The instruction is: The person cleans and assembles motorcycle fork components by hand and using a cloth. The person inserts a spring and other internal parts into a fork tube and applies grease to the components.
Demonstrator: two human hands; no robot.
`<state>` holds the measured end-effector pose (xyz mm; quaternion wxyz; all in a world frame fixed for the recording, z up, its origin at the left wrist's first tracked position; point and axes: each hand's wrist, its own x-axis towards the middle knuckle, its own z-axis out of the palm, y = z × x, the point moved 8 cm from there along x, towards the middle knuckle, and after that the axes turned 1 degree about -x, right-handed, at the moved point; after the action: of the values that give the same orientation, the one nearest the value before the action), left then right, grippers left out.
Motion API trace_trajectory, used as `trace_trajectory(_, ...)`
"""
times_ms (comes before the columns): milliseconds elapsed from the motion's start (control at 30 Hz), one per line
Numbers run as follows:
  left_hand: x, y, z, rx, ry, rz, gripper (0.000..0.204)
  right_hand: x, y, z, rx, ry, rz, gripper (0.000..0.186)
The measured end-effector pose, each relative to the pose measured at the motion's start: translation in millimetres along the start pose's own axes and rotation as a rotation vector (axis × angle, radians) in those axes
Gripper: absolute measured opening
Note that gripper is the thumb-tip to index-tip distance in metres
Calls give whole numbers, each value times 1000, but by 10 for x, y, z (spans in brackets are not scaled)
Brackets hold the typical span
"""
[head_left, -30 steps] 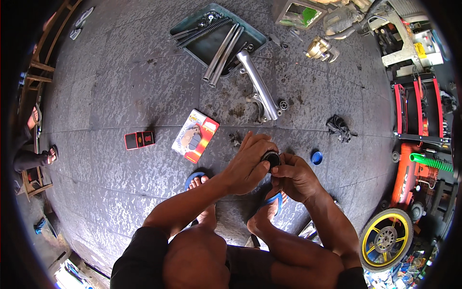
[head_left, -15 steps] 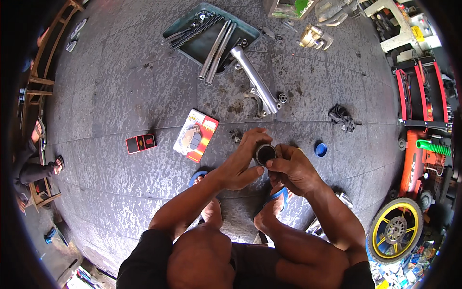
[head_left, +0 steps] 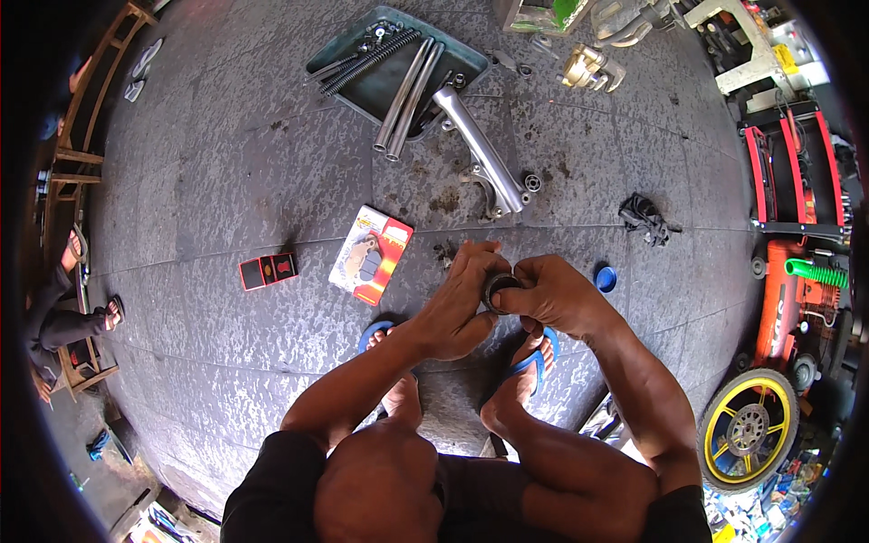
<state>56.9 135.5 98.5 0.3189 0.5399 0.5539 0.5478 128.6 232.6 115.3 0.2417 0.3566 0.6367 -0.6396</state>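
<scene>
In front of my knees I hold a dark round tube-like part (head_left: 497, 288), its open end facing up and its length hidden below my fingers. My left hand (head_left: 457, 308) is closed around its left side. My right hand (head_left: 554, 294) grips the right side, with the thumb laid over the opening. Whether a smaller piece sits under that thumb I cannot make out. Ahead of my hands lies a silver fork leg (head_left: 484, 154), with a small bearing-like ring (head_left: 532, 184) beside its lower end. A blue round cap (head_left: 606, 279) rests right of my right hand.
A tray (head_left: 362, 100) with fork tubes (head_left: 409, 95) and springs stands ahead. Left of my hands lie a brake pad pack (head_left: 371, 255) and a red-black box (head_left: 269, 271). To the right are a black rag (head_left: 644, 220), a toolbox (head_left: 792, 172) and a yellow wheel (head_left: 748, 430). Another person's legs (head_left: 77, 328) show far left.
My right hand has shifted up and over the tube's opening, its thumb now covering part of it. The left hand keeps its hold almost unmoved.
</scene>
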Motion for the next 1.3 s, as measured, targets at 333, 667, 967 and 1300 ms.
trace_trajectory(333, 4, 123, -288, -26, 179, -281, 42, -193, 43, 30, 440, -1, -287, 32)
trace_trajectory(667, 67, 22, -271, -262, 19, -592, 28, -248, 47, 150, 527, -5, -435, 34)
trace_trajectory(967, 39, -38, -296, -311, -38, -653, 30, -241, 15, 181, 498, 18, -409, 35)
trace_trajectory(1300, 128, 120, -277, 11, -15, -418, 40, -281, 78, 92, 519, 89, -436, 35)
